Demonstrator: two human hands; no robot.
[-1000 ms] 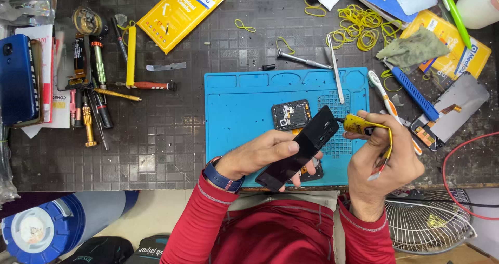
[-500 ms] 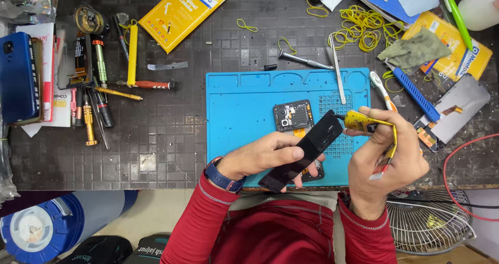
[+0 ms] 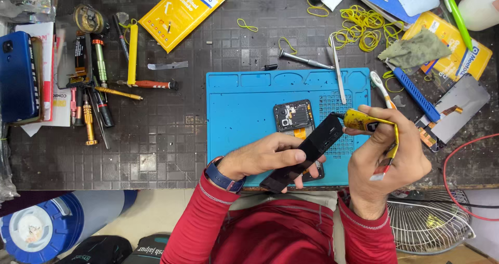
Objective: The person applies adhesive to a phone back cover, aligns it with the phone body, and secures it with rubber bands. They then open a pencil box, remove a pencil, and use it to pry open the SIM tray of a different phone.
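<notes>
Our left hand [image 3: 265, 157] grips the black phone frame [image 3: 304, 152], tilted above the blue mat [image 3: 244, 113], fingers wrapped around its edges. Our right hand [image 3: 387, 155] pinches the yellow glue tube [image 3: 366, 122], nozzle at the frame's top corner. Excess squeeze may smear adhesive onto the opened phone [image 3: 293, 116] beneath. Versus earlier, the frame sits slightly lower.

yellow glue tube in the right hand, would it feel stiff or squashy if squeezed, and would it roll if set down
The yellow glue tube is probably soft: its rear end is bent down under the right hand, so it likely dents when squeezed. It looks slim and light for its size. Partly flattened, it seems unlikely to roll far on the blue mat.
</notes>
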